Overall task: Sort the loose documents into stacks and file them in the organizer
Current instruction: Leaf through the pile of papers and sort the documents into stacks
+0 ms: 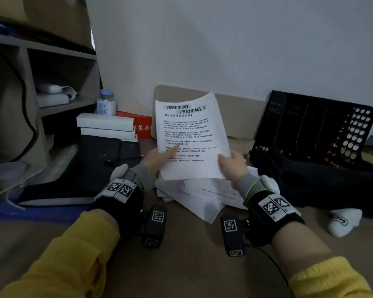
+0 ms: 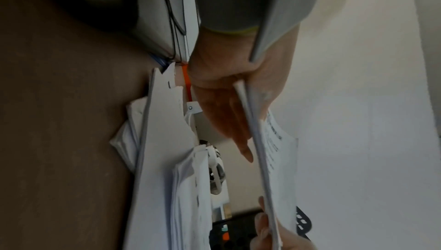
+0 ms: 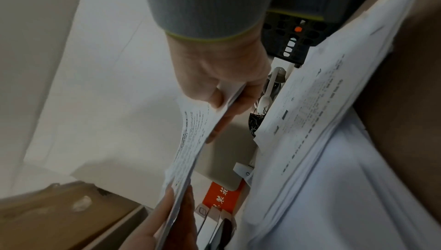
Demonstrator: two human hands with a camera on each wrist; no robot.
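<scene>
White printed sheets were what you held, a thin bundle lifted upright over the loose pile on the desk. Your left hand pinched its lower left edge, thumb across the print, and your right hand pinched the lower right corner; both were closed on that one bundle, nothing else.

To do this step well, I'd say you should have read the bold heading first and matched the bundle to its kind before moving it. Squaring the edges against the desk would have kept the sheets together, since the top already curled backward. From there the black organizer lay to the right of the pile, tilted back against the wall, so a short carry rightward and a clean drop into one slot looked sensible.

Counted: one bundle in hand, one untidy pile beneath it, one organizer with perhaps four slots, though the dim view made its dividers hard to separate. Left of the pile sat two white boxes stacked, one red box and one small bottle.
</scene>
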